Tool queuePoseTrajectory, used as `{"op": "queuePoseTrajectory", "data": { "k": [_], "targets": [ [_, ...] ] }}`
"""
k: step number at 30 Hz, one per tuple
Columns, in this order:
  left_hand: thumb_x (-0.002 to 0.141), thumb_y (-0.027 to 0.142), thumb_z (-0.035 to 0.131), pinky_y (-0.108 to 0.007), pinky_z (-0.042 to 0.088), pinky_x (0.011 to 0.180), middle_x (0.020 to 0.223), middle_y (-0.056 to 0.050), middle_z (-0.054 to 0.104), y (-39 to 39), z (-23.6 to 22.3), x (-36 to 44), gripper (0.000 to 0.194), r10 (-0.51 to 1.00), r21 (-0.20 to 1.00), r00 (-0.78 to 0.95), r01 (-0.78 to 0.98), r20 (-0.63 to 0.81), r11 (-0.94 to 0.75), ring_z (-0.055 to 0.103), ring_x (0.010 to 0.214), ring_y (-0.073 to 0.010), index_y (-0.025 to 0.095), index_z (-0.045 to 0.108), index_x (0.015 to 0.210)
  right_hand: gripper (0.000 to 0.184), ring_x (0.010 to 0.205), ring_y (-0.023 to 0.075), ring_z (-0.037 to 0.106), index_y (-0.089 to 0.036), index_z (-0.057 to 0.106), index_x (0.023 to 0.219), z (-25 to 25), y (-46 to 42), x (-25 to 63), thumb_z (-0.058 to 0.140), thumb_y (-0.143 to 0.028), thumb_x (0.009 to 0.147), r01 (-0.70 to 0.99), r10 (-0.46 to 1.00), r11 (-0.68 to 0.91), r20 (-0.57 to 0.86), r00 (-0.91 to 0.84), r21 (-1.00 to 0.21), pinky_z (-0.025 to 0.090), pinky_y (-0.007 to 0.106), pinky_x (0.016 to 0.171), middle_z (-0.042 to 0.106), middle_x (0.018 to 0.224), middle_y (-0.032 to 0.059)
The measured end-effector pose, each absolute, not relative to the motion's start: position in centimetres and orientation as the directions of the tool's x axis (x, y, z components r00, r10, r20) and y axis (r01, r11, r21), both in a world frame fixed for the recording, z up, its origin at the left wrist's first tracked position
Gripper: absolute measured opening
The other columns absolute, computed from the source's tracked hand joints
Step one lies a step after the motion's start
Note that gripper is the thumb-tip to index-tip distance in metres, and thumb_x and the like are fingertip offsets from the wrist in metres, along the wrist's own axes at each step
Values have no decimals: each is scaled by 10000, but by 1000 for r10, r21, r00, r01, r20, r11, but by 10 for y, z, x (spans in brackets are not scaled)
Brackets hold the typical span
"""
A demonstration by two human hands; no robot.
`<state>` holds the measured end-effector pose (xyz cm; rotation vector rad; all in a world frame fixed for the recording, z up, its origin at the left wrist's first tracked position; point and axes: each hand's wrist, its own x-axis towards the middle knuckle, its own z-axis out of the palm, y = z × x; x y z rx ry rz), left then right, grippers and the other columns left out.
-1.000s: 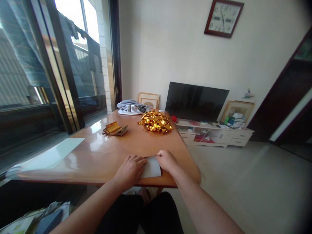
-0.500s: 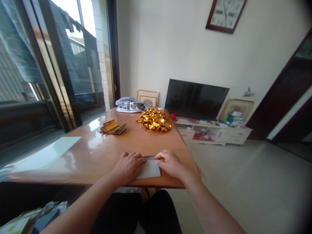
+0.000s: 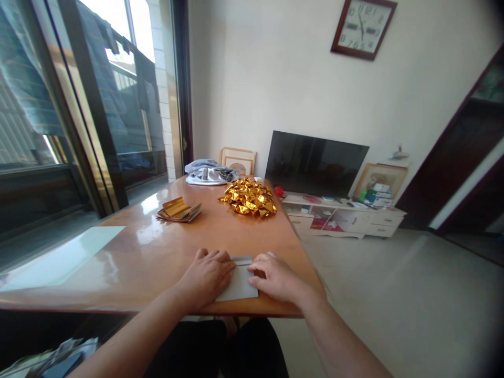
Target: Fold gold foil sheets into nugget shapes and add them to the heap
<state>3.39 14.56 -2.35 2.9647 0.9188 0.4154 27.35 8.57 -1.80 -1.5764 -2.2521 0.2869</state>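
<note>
One grey sheet of paper (image 3: pixel 238 287) is lying flat near the close edge of the desk (image 3: pixel 212 233). The left hand (image 3: pixel 209 275) is lying over its left side, pressing rather than gripping; the right hand (image 3: pixel 272 275) is resting at its right edge, fingers curling, thumb and forefinger standing apart. A narrow strip is showing along the far edge, so I'm judging a fold is being made; the next move is probably calling for firm pressure along that crease. Off left, one pale sheet (image 3: pixel 71 257) is lying. Farther back, one stack of gold-faced papers (image 3: pixel 179 210) is overlapping too closely for counting. Beyond, one heap of gold foil pieces (image 3: pixel 250 198) is glinting, likewise uncountable, with one bundle of cloth (image 3: pixel 208 175) sitting behind, leftward.
</note>
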Motion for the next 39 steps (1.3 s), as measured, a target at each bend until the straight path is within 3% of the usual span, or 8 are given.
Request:
{"op": "queuePoseTrajectory", "data": {
  "k": [7, 13, 20, 24, 28, 31, 33, 39],
  "targets": [
    [994, 275, 441, -433, 318, 897, 1008, -61, 641, 143, -21, 36, 266, 584, 83, 768, 585, 263, -806, 576, 962, -243, 266, 686, 1098, 212, 898, 187, 621, -210, 717, 1062, -31, 119, 280, 662, -275, 867, 853, 970, 203, 218, -108, -481, 433, 268, 781, 702, 986, 55],
    [959, 258, 500, -413, 330, 855, 956, -52, 651, 149, -16, 37, 209, 603, 106, 754, 599, 261, -794, 584, 926, -235, 259, 706, 994, 87, 806, 157, 625, -214, 725, 843, -35, 148, 275, 659, -188, 793, 862, 973, 223, 162, -166, -454, 407, 242, 701, 703, 887, 22],
    [936, 200, 494, -420, 334, 832, 946, -55, 696, 183, -13, 46, 284, 601, 100, 742, 601, 297, -793, 620, 922, -235, 277, 722, 1086, 106, 766, 151, 631, -207, 704, 801, -31, 193, 274, 611, -156, 795, 812, 965, 243, 220, -145, -530, 408, 231, 665, 721, 840, 10],
    [898, 168, 502, -402, 359, 834, 983, -43, 732, 217, -14, 51, 336, 629, 157, 717, 613, 301, -774, 654, 929, -225, 283, 733, 1113, 133, 795, 159, 631, -180, 688, 833, -27, 220, 275, 556, -160, 842, 803, 968, 224, 220, -118, -552, 420, 240, 686, 726, 873, 36],
    [889, 192, 506, -361, 414, 827, 1042, -31, 760, 254, -13, 51, 323, 713, 271, 617, 662, 333, -699, 679, 957, -220, 273, 741, 1096, 105, 730, 139, 621, -185, 703, 843, -18, 222, 278, 634, -264, 845, 755, 964, 263, 123, -238, -600, 429, 217, 636, 725, 836, 3],
    [915, 243, 498, -329, 470, 822, 1111, -27, 766, 276, -17, 53, 294, 748, 364, 543, 655, 382, -662, 689, 988, -221, 258, 744, 1075, 224, 692, 137, 615, -194, 719, 924, -11, 211, 280, 695, -394, 826, 707, 902, 269, -87, -424, -654, 414, 208, 570, 716, 825, -10],
    [920, 264, 506, -312, 494, 814, 1117, -23, 772, 285, -25, 55, 283, 758, 412, 510, 638, 406, -650, 697, 986, -216, 258, 750, 1062, 245, 672, 131, 602, -196, 721, 922, -9, 203, 280, 733, -400, 787, 739, 874, 269, -166, -457, -618, 397, 206, 552, 707, 822, -14],
    [912, 248, 533, -291, 515, 828, 1072, -12, 786, 292, -54, 56, 261, 760, 498, 514, 574, 399, -650, 714, 987, -206, 253, 757, 1047, 196, 662, 117, 569, -220, 709, 871, -16, 191, 271, 763, -312, 706, 776, 859, 344, -157, -488, -529, 350, 196, 527, 670, 792, -44]
  ]
}}
